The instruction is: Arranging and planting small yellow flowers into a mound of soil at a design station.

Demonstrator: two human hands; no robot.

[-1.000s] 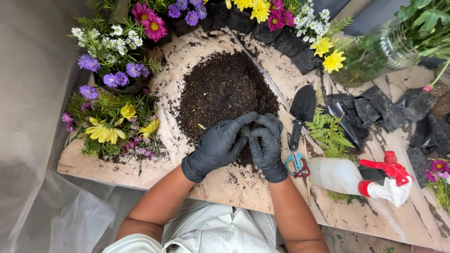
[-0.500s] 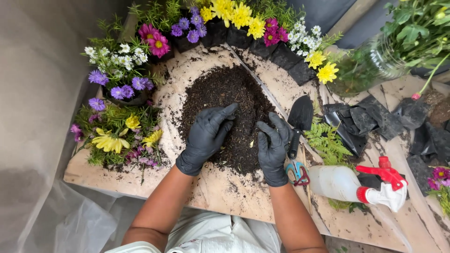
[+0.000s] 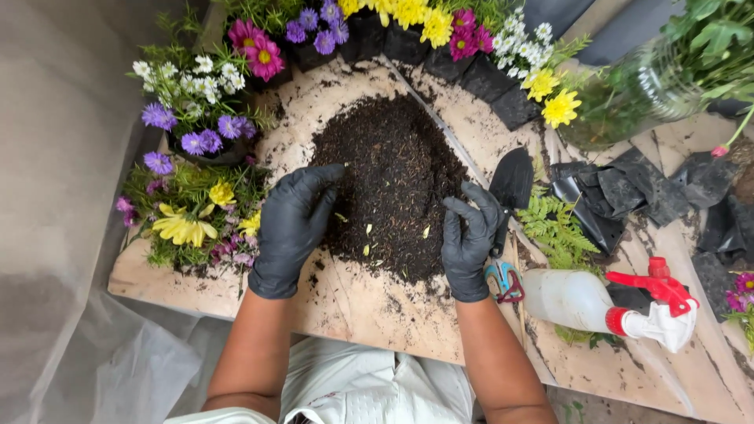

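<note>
The left hand [image 3: 294, 224] and the right hand [image 3: 470, 239] wear black gloves. The soil [image 3: 393, 184] is dark brown with a few tiny yellow bits in it. The table [image 3: 369, 306] is pale tan with dark, dirty streaks. The flowers [image 3: 200, 133] are purple, white, pink and yellow with green leaves. The trowel [image 3: 511, 179] is black. The spray bottle [image 3: 581, 301] is white with a red top. The fern [image 3: 556, 228] is bright green
</note>
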